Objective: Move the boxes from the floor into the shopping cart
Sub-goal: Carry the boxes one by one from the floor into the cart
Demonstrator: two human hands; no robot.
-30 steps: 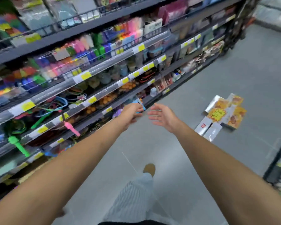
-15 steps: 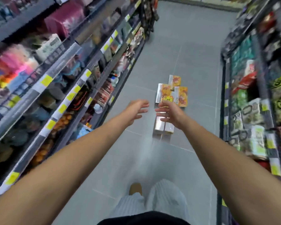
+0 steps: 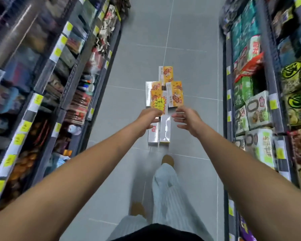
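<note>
Two stocked dark metal shelf racks [image 3: 42, 87] flank the grey tiled floor [image 3: 189, 49] at 9 and 3 o'clock. Orange-and-white cardboard boxes [image 3: 163, 96] lie flat in a loose cluster on it at 12 o'clock, mid-aisle. No cart is visible. Left hand [image 3: 147, 119] and right hand [image 3: 188, 120] extend forward, palms facing, fingers relaxed, grasping nothing; judged poised for a two-handed pickup.

The boxes [image 3: 164, 94] are orange-yellow and silver-white; the floor [image 3: 189, 49] is grey tile; the trousers [image 3: 165, 188] are pale, thinly striped — shelf tags [image 3: 37, 99] at left are yellow.
</note>
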